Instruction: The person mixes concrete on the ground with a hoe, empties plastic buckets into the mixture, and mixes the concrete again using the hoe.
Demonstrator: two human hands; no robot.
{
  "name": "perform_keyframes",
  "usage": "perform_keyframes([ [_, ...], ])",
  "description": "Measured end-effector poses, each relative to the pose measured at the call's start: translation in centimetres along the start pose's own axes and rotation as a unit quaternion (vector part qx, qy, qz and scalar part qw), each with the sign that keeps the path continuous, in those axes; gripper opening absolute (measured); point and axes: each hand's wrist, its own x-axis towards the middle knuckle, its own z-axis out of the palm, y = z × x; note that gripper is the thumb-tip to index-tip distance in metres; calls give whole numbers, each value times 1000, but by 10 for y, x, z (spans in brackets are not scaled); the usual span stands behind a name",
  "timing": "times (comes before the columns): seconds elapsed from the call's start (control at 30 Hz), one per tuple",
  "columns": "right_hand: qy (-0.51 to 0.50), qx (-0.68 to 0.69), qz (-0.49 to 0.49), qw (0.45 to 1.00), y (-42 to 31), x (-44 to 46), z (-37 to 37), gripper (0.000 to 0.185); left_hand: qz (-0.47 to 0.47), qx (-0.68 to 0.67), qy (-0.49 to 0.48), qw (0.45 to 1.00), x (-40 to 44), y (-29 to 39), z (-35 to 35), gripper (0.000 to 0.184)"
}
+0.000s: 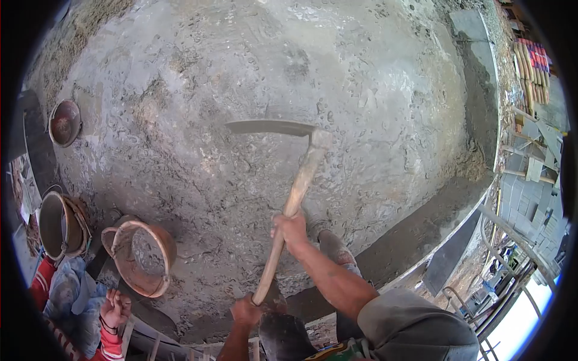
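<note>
A hoe [299, 180] with a pale wooden handle and a long, mud-coated metal blade is held out over wet grey cement [373, 132]. Around the middle of its handle, my right hand [291, 228] is closed. Farther down, my left hand [245, 311] grips the handle close to its end. The blade points left and appears level with or just above the cement; whether it touches, I cannot tell. My boots and lower legs stand close to the handle, partly hidden by my arms.
Mud-stained buckets [141, 259] stand along the left side, with a smaller bucket [65, 123] farther up. At lower left is another person's hand [114, 310] with a red sleeve. A low wall edge [415, 234] borders the cement on the right; metal bars [518, 234] lie beyond it.
</note>
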Motion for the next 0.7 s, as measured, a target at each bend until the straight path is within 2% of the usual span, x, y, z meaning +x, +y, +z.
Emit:
perform_keyframes([
  [0.03, -32, -11, -57, 998, -52, 39, 11, 23, 58, -75, 91, 991, 34, 46, -23, 38],
  [0.07, -14, -52, -112, 992, -108, 73, 26, 29, 51, -62, 113, 990, 72, 99, -55, 35],
  [0.13, -68, -105, -231, 965, -201, 164, 41, 36, 97, -94, 201, 970, 135, 200, -123, 34],
  [0.17, -40, -210, -322, 922, -238, 212, 46, 46, 112, -97, 223, 963, 157, 251, -159, 36],
  [0.2, 14, -331, -351, 876, -280, 218, 50, 52, 143, -105, 221, 959, 171, 299, -194, 35],
  [0.23, 24, -418, -354, 836, -310, 230, 50, 55, 183, -123, 238, 946, 189, 343, -217, 37],
  [0.27, 52, -478, -354, 802, -329, 257, 44, 55, 185, -206, 145, 950, 187, 389, -238, 35],
  [0.3, 74, -539, -351, 762, -340, 274, 32, 56, 239, -292, 67, 924, 207, 428, -236, 29],
  [0.37, 40, -675, -324, 661, -357, 266, -7, 52, 246, -295, 22, 923, 193, 475, -216, 25],
  [0.4, 20, -736, -306, 604, -360, 258, -25, 51, 247, -317, -2, 916, 195, 474, -195, 22],
  [0.47, 99, -652, -299, 690, -330, 254, -54, 52, 245, -340, -66, 906, 192, 448, -148, 23],
  [0.5, 88, -592, -273, 753, -317, 262, -71, 51, 238, -341, -108, 903, 182, 423, -129, 25],
  [0.53, 73, -496, -235, 833, -303, 259, -84, 51, 217, -246, -71, 942, 167, 399, -113, 25],
  [0.57, 67, -388, -197, 898, -288, 257, -97, 51, 235, -220, -53, 945, 164, 369, -86, 24],
  [0.6, 59, -238, -150, 958, -276, 246, -106, 49, 209, -168, -61, 961, 158, 342, -69, 26],
  [0.67, 76, -85, -58, 992, -248, 238, -129, 44, 161, -126, -117, 972, 135, 295, -55, 30],
  [0.7, 80, -27, -43, 995, -223, 232, -142, 38, 152, -90, -144, 974, 126, 273, -44, 34],
])
